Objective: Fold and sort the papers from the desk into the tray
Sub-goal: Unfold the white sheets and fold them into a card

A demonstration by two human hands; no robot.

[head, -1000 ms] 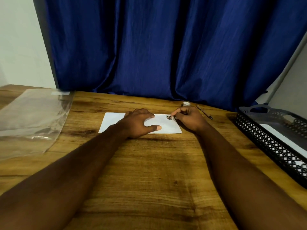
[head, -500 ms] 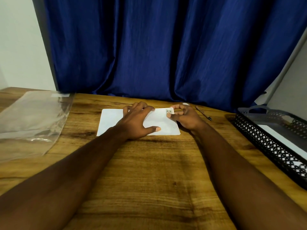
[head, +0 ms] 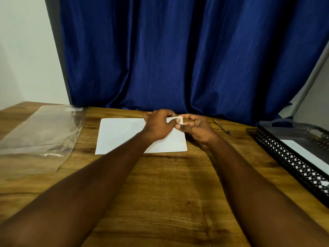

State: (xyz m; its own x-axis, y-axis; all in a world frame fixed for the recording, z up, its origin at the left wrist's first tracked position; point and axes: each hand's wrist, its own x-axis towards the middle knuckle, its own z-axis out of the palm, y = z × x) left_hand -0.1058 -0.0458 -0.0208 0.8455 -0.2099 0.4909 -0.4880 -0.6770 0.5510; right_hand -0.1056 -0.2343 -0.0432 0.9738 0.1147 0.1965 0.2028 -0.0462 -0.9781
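A white sheet of paper (head: 122, 135) lies flat on the wooden desk (head: 160, 184) near its far edge. My left hand (head: 158, 124) rests over the paper's right half, its thumb pressing the far right corner. My right hand (head: 195, 128) pinches that same corner, which is lifted slightly off the desk. A black perforated tray (head: 288, 157) stands at the right edge of the desk with a white folded paper (head: 306, 154) inside it.
A clear plastic sleeve (head: 41, 134) lies on the desk's left side. A dark pen (head: 222, 127) lies between the paper and the tray. A blue curtain (head: 178, 54) hangs close behind the desk.
My left hand slid right along the paper to meet my right hand at the far right corner. The corner has come up between both hands' fingers.
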